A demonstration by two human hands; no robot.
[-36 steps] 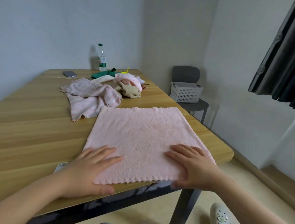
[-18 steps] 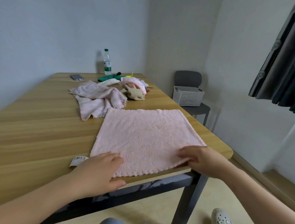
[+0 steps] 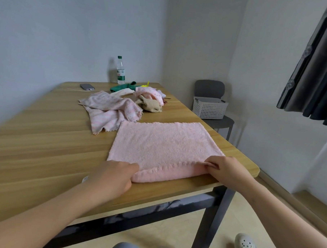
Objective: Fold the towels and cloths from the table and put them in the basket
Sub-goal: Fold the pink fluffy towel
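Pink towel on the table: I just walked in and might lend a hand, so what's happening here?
A person is folding the pink towel on the table. The left hand and right hand each pinch its near edge, which is lifted and curled over; the fold is not yet done. More cloths lie crumpled farther back. The white basket sits on a chair beside the table.
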